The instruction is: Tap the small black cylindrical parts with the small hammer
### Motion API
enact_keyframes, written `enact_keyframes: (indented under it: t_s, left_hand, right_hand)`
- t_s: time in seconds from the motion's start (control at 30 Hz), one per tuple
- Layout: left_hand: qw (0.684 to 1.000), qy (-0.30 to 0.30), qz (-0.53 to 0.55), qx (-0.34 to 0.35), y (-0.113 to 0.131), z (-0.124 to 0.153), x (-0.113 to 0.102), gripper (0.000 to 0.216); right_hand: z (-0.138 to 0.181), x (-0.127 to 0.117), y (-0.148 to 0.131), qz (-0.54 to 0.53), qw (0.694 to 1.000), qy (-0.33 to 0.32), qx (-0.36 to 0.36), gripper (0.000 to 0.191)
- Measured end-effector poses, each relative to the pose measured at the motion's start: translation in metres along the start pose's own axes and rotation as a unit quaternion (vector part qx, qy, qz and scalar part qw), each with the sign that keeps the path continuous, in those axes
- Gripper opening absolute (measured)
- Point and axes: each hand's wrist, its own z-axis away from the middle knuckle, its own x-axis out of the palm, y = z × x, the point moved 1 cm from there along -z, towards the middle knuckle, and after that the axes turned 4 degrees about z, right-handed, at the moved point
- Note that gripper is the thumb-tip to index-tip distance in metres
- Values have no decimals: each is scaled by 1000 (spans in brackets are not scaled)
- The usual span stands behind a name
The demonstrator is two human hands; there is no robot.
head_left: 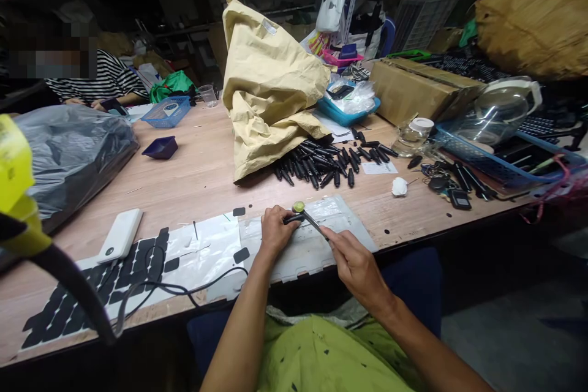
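Note:
My right hand point(358, 263) is closed around the dark handle of a small mallet point(312, 222), which has a round yellow-green head. My left hand point(274, 229) pinches a slim black tapered piece point(294, 218) right beside the mallet head. Whether the head touches the piece, I cannot tell. Both hands are over a greyish plastic-covered board point(340, 226) at the table's near edge. Beyond them, a heap of similar black tapered pieces point(316, 162) lies at the mouth of a tan paper sack point(271, 79).
Left are a white power bank point(120, 236), black adhesive pads point(68, 300), a cable point(184, 289) and a grey plastic bag point(73, 147). A blue basket point(528, 165), keys and a glass jar point(413, 135) stand right. Across the table sits a person in a striped sleeve point(122, 79).

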Motion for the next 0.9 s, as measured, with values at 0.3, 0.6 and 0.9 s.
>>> enact_keyframes:
  t_s: [0.3,0.6,0.9]
  left_hand:
    - [1000,2,15,5,-1,1,3,10]
    - [996,-60,21,57,2,9,-2,14]
    - [992,-92,-21,87,2,12,-2,15]
  right_hand:
    - [-10,-2,20,77,996,32,18,36]
    - [-33,-4,67,279,959,46,-28,28]
    - [-31,-1,64,279,955,94,-46,26]
